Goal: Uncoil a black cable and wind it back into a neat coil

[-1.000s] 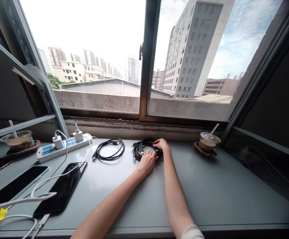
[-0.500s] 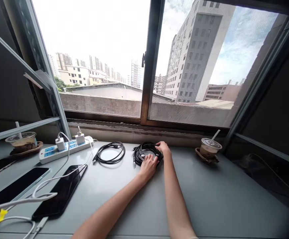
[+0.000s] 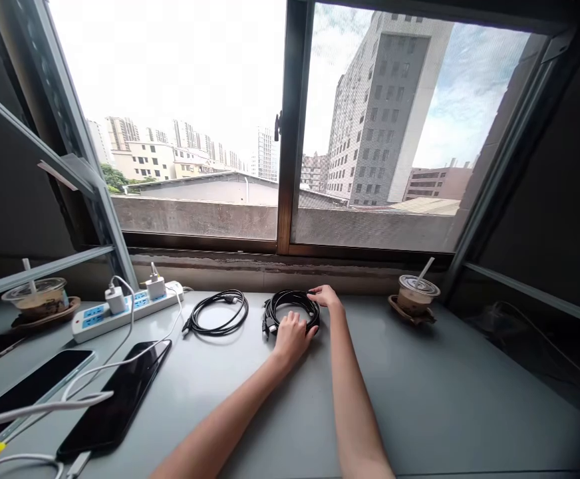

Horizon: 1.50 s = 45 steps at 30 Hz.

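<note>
A thick coil of black cable lies on the grey table, its plug ends showing at the left side. My left hand is closed over the near part of this coil, the thumb out to the right and the fingers reaching into the ring. At the coil's far right edge, my right hand grips the strands between thumb and fingers. Beside it on the left rests a second, thinner coil of black cable, untouched by either hand.
A power strip with two white chargers stands at the left. Phones and white charging cables lie nearer. Lidded drink cups sit at the right and far left. A window and metal frame bound the table.
The view has shifted slightly. My left hand has moved a little toward the coil's near left part; my right hand stays at its far right edge. The coil looks slightly tighter.
</note>
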{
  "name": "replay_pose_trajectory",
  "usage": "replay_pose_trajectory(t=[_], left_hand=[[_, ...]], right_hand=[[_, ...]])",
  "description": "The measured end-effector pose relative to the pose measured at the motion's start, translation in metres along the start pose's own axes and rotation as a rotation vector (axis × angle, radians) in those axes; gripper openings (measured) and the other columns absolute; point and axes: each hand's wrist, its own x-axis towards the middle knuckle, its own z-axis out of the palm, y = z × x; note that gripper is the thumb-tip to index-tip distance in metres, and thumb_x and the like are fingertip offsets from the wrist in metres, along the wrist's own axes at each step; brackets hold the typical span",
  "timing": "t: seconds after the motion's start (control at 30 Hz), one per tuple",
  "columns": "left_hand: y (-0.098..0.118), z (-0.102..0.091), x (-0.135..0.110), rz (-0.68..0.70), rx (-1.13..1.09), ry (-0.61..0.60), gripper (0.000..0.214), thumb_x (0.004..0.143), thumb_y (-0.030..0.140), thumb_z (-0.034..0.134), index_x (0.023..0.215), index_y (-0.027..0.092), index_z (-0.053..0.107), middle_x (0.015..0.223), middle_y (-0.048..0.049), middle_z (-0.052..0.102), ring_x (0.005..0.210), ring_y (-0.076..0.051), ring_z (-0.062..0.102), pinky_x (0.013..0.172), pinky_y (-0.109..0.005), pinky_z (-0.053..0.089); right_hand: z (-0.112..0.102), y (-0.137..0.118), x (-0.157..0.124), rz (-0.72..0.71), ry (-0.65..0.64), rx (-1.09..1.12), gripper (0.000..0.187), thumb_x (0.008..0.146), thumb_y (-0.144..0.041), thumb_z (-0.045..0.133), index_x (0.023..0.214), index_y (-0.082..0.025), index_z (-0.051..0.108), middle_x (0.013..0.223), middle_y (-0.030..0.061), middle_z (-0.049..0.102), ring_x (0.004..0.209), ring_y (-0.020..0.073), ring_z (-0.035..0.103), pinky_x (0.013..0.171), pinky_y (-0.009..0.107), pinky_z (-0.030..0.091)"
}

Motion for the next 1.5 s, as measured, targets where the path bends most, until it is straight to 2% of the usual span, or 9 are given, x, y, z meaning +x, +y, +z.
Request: replay_pose_trajectory(t=[0.2,0.67,0.8,1.07,1.17,1.23,1.33,1.4,1.5], left_hand=[[0.003,0.002,-0.002,0.057,-0.013,-0.076,0.035,0.09,0.041,0.045,0.101,0.01,0.059,0.102,-0.0149,0.059,0.096,-0.028,0.055,0.079,-0.039,0.043],[-0.002,0.005,0.005,0.087,-0.037,-0.116,0.031,0.094,0.037,0.037,0.105,0.014,0.054,0.109,-0.0119,0.058,0.107,-0.026,0.049,0.092,-0.039,0.034],[-0.006,0.008,0.008,0.057,-0.041,-0.117,0.032,0.094,0.038,0.037,0.107,0.016,0.055,0.107,-0.011,0.058,0.104,-0.025,0.051,0.088,-0.038,0.037],[0.003,-0.011,0.0,-0.025,-0.047,-0.095,0.043,0.095,0.041,0.033,0.085,0.015,0.066,0.092,-0.0113,0.062,0.093,-0.023,0.055,0.075,-0.032,0.041],[0.001,-0.024,0.003,-0.101,-0.028,-0.051,0.04,0.094,0.036,0.034,0.088,0.014,0.066,0.1,-0.0124,0.061,0.099,-0.025,0.053,0.083,-0.034,0.04],[-0.008,-0.032,0.007,-0.201,-0.01,-0.013,0.035,0.093,0.032,0.035,0.107,0.013,0.061,0.113,-0.0144,0.057,0.107,-0.027,0.049,0.09,-0.037,0.037],[-0.031,-0.037,0.012,-0.412,0.013,0.007,0.049,0.09,0.034,0.038,0.13,0.006,0.043,0.13,-0.0212,0.045,0.12,-0.032,0.041,0.098,-0.042,0.031],[-0.047,-0.036,0.013,-0.549,0.014,-0.031,0.059,0.087,0.04,0.042,0.132,0.001,0.04,0.131,-0.0262,0.043,0.122,-0.036,0.04,0.097,-0.045,0.032],[-0.062,-0.03,0.013,-0.671,-0.032,-0.161,0.058,0.084,0.047,0.042,0.119,0.001,0.051,0.114,-0.0268,0.057,0.106,-0.037,0.054,0.084,-0.043,0.042]], right_hand=[[0.011,0.006,0.006,-0.062,0.007,0.03,0.032,0.088,-0.033,0.054,0.116,-0.016,0.055,0.116,0.0081,0.057,0.099,0.0187,0.058,0.083,0.04,0.05],[0.027,0.018,0.019,-0.221,0.094,0.105,0.031,0.089,-0.033,0.053,0.115,-0.017,0.056,0.117,0.0083,0.056,0.101,0.0187,0.057,0.085,0.04,0.049],[0.027,0.018,0.019,-0.199,0.084,0.108,0.031,0.089,-0.033,0.053,0.115,-0.017,0.055,0.118,0.0084,0.056,0.1,0.0187,0.057,0.085,0.04,0.049],[0.004,0.017,0.002,-0.112,-0.06,0.133,0.032,0.089,-0.034,0.052,0.115,-0.016,0.055,0.117,0.0081,0.056,0.1,0.0189,0.057,0.084,0.04,0.05],[-0.008,0.018,-0.007,-0.035,-0.132,0.139,0.033,0.089,-0.035,0.052,0.116,-0.016,0.055,0.117,0.008,0.056,0.1,0.0192,0.057,0.084,0.04,0.05],[-0.015,0.02,-0.012,0.029,-0.186,0.141,0.034,0.089,-0.035,0.052,0.117,-0.016,0.054,0.117,0.0083,0.056,0.099,0.019,0.058,0.084,0.04,0.05],[-0.023,0.022,-0.016,0.132,-0.291,0.138,0.034,0.089,-0.035,0.052,0.117,-0.016,0.054,0.116,0.0084,0.057,0.097,0.0184,0.058,0.082,0.039,0.05],[-0.026,0.022,-0.017,0.19,-0.36,0.135,0.034,0.089,-0.036,0.052,0.116,-0.015,0.054,0.114,0.0082,0.058,0.096,0.0179,0.059,0.081,0.039,0.051],[-0.025,0.019,-0.017,0.25,-0.414,0.13,0.033,0.089,-0.035,0.053,0.115,-0.015,0.055,0.112,0.0079,0.058,0.094,0.0175,0.059,0.08,0.038,0.051]])
